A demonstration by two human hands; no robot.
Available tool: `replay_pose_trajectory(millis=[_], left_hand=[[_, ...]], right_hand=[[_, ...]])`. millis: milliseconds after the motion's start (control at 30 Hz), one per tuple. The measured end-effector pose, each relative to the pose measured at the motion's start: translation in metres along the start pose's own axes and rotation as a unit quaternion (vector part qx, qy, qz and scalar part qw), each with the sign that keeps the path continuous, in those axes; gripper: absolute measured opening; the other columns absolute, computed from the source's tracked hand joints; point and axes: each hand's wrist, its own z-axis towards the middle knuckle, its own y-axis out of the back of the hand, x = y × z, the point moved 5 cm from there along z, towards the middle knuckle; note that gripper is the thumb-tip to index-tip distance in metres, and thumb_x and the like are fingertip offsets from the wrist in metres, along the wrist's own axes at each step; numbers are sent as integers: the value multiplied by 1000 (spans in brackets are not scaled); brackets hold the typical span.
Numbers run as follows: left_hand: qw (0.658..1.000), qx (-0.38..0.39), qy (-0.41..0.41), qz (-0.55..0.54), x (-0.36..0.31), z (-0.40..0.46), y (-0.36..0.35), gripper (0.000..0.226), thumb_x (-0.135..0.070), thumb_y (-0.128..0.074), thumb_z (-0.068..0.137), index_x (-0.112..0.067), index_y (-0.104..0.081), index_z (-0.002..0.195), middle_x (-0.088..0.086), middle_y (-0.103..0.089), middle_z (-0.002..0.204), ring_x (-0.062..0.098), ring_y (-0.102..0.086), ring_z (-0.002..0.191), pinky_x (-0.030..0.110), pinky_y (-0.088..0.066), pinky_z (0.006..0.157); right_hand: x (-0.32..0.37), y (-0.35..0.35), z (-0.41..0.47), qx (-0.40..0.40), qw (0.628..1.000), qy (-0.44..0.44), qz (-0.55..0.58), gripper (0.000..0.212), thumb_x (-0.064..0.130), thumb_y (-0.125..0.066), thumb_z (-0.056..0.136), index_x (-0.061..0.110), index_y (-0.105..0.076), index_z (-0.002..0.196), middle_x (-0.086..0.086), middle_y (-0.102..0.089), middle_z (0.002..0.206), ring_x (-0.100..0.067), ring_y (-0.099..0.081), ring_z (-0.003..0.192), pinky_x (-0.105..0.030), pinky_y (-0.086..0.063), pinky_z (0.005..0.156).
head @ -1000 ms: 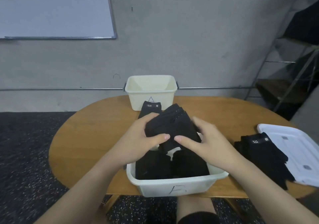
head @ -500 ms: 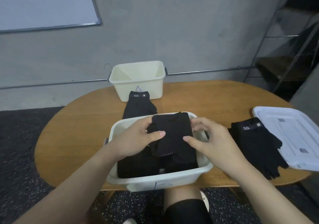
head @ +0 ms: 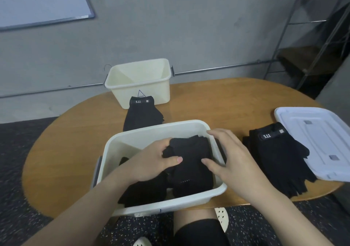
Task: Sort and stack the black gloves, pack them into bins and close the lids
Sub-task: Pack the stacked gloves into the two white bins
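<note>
While both hands sit over the near bin [head: 220, 190] at lower centre of the frame, I see them holding a folded stack of black gloves [head: 189, 162] inside it. Left hand [head: 151, 162]: thumb lies across the top of the stack, fingers curl round its left edge, so the grip is clamped on the gloves. Right hand [head: 230, 156]: thumb presses on the stack's right side, fingers reach down past the bin's right wall; I read that grip as closed on the same stack too, tho the fingertips are partly hidden. More black gloves [head: 144, 190] lie in the bin's lower left part, under the left wrist.

The bin is cream plastic, w/ a grey handle at its left end, sitting at the near edge of the wooden table [head: 75, 147]. A 2nd cream bin [head: 140, 83] stands at upper centre of the frame, at the table's far edge, w/ a triangle drawn on its front wall. Just in front of it, touching that wall, is a glove pile [head: 142, 115] w/ a "5.11" tag on top. Another glove pile [head: 280, 156], same tag, lies right of the near bin, apart from it, its right edge on a white lid [head: 318, 137] at the frame's right.

Upper left shows a whiteboard [head: 37, 1] on the grey wall; upper right a metal rack [head: 312, 37]. Bottom centre: a knee [head: 198, 230] in black fabric & pale shoes [head: 221, 217] on speckled floor.
</note>
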Motion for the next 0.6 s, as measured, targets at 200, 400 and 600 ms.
replay_pose_trajectory(millis=[200, 400, 600], left_hand=[[999, -17, 17, 27, 13, 5, -7, 57, -60, -63, 84, -42, -55, 138, -20, -62, 136, 10, -57, 131, 48, -45, 113], [983, -74, 9, 166, 10, 5, -6, 54, -49, -66, 95, -36, -47, 144, -21, -62, 122, 18, -63, 108, 41, -51, 106], [915, -106, -157, 356, -14, -1, -9, 56, -40, -66, 97, -29, -50, 149, -7, -47, 152, 14, -46, 138, 32, -38, 116]], right_hand=[[-9, -4, 5, 5, 997, -31, 63, 67, 23, -76, 91, 31, -45, 151, 25, -41, 150, 10, -32, 141, -14, -24, 119], [-19, -8, 4, 9, 991, -55, 124, 67, 16, -74, 93, 37, -46, 150, 30, -39, 152, 28, -26, 134, 4, -19, 106], [-23, -13, 2, 9, 981, -72, 178, 64, 15, -72, 94, 37, -48, 149, 32, -38, 154, 21, -27, 140, -8, -23, 117]])
